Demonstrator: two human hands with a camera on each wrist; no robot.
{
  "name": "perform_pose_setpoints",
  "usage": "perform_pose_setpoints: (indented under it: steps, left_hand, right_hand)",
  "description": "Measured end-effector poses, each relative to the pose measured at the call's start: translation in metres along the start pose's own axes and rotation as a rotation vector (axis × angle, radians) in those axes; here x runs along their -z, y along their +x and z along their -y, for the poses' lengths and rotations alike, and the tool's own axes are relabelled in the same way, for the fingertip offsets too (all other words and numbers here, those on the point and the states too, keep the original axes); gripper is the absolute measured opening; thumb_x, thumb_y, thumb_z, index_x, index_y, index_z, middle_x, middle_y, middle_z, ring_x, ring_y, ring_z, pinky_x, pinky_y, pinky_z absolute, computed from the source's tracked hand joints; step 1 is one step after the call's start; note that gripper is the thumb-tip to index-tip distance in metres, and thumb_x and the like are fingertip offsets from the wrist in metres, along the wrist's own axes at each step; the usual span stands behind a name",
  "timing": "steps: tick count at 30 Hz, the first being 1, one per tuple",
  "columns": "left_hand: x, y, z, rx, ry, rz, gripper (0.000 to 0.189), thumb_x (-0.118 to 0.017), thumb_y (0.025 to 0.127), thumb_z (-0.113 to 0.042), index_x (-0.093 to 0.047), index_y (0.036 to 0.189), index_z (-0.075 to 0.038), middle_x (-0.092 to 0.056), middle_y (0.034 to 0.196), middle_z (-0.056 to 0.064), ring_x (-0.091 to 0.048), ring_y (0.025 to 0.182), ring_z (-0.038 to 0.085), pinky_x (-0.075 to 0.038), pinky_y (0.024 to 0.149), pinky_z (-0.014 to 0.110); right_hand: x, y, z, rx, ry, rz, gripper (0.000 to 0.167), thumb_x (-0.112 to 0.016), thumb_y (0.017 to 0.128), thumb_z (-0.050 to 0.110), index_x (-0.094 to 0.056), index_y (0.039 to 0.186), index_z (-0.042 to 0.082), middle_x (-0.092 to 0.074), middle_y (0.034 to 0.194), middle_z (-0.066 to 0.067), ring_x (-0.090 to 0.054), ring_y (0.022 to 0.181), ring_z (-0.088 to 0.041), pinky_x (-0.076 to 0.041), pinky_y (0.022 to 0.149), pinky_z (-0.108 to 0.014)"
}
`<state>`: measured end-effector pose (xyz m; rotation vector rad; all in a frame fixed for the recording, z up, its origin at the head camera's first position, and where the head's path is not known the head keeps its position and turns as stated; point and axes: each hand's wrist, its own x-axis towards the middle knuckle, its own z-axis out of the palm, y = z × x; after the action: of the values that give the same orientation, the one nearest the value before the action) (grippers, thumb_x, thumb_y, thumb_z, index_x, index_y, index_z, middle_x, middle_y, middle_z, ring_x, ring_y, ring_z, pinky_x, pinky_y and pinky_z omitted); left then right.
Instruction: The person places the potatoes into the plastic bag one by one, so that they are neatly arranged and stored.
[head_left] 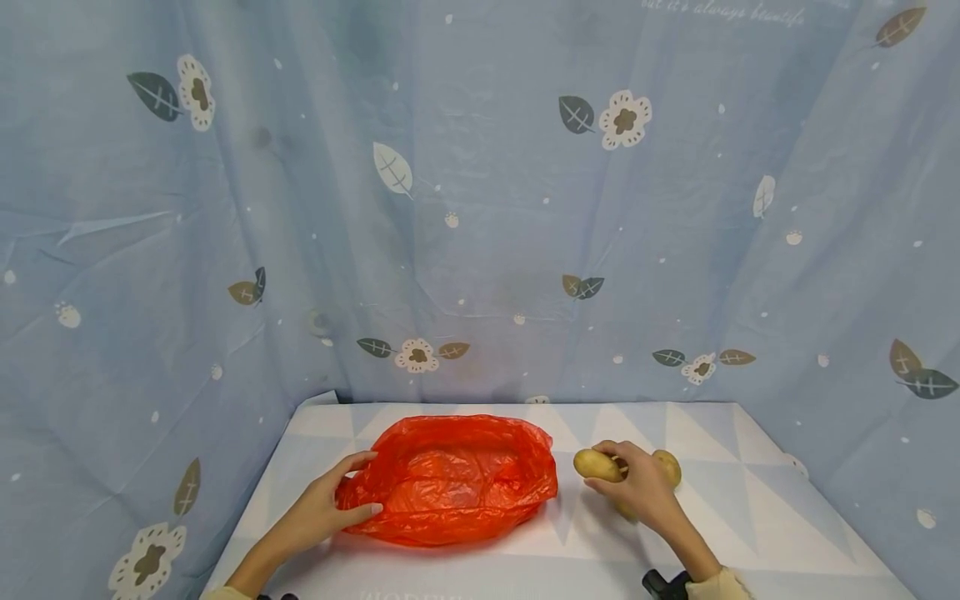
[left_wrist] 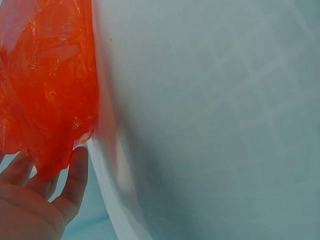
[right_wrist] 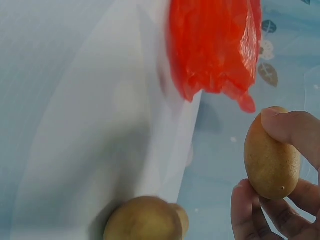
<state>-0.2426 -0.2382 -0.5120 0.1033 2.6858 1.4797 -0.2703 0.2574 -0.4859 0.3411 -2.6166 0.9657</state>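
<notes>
On the white patterned table (head_left: 772, 533), the red plastic bag (head_left: 450, 483) lies with its wide mouth upward, and at its right side, apart from it, the person's right hand (head_left: 643, 485) holds one potato (head_left: 597, 465). Thumb and fingers of this hand are parted only as wide as the potato's body, and they pinch it from opposite sides; it seems to be lifted above the table. The left hand (head_left: 324, 502) is spread broadly, its thumb and fingers curved around the left end of the bag.

This potato should be firm, rather light, and not fragile, with smooth skin that may slip a little if the pinch is weak. A good hold is across its thicker middle. The bag is thin and soft, so it probably collapses easily; its rim is the better place to grip.

The potato's long axis goes roughly left to right, one rounded end toward the bag. The bag is also longest from left to right. Near the right hand are a second potato (head_left: 667, 468) and a third potato (head_left: 626, 511), the last mostly hidden.
</notes>
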Motion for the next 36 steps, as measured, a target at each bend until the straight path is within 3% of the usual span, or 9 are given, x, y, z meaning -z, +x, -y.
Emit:
perform_pose_setpoints:
  steps: [13,21,36]
  left_hand:
    - [0.001,-0.001,0.001,-0.003,0.010,-0.003,0.082,-0.091,0.078,-0.037,-0.049,0.149,-0.029,-0.051,0.148,0.010,-0.060,0.112,0.026,-0.061,0.086,0.041]
    - [0.003,-0.002,0.000,0.001,0.002,0.002,0.082,-0.090,0.079,-0.035,-0.049,0.149,-0.027,-0.051,0.149,0.011,-0.060,0.110,0.026,-0.062,0.084,0.039]
    - [0.001,0.000,0.000,-0.009,0.002,0.003,0.082,-0.091,0.078,-0.035,-0.050,0.148,-0.029,-0.052,0.147,0.011,-0.060,0.110,0.025,-0.062,0.085,0.041]
  right_hand:
    - [-0.019,0.009,0.014,-0.012,0.025,0.038,0.047,-0.096,0.071,0.033,-0.076,0.111,0.022,-0.071,0.102,0.009,-0.063,0.085,-0.009,-0.054,0.073,-0.025]
    - [-0.031,0.016,0.025,0.045,0.131,0.062,0.044,-0.096,0.072,0.019,-0.075,0.111,0.016,-0.070,0.101,0.006,-0.064,0.086,-0.012,-0.057,0.072,-0.024]
    - [-0.057,0.027,0.053,0.108,0.137,0.129,0.044,-0.095,0.074,0.023,-0.074,0.112,0.015,-0.068,0.102,0.006,-0.062,0.085,-0.011,-0.057,0.072,-0.024]
